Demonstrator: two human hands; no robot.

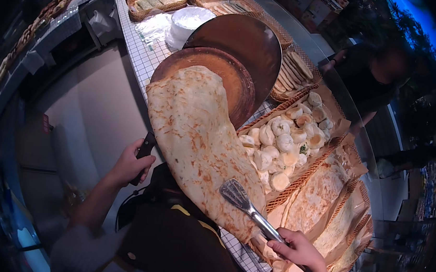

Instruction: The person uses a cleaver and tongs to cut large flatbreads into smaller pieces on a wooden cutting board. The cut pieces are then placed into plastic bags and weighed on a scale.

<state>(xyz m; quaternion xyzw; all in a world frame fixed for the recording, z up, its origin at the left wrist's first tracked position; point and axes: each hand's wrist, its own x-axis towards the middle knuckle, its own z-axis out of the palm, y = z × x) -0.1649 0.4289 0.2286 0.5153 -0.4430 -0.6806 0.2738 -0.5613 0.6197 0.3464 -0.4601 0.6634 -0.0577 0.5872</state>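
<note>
A large browned flatbread stretches from a round wooden cutting board towards me. My right hand grips metal food tongs, whose slotted upper jaw lies over the near end of the bread; the lower jaw is hidden. My left hand is closed around a black handle with rivets, like a knife's, at the bread's left edge. Any blade is hidden beneath or behind the bread. The bread's far end rests on the board, and its middle hangs over the counter's edge.
A dark round pan or lid leans behind the board. Right of the bread stand a basket of round buns and a paper-lined basket with another flatbread. Plastic-wrapped containers stand farther back. A person is beyond the glass.
</note>
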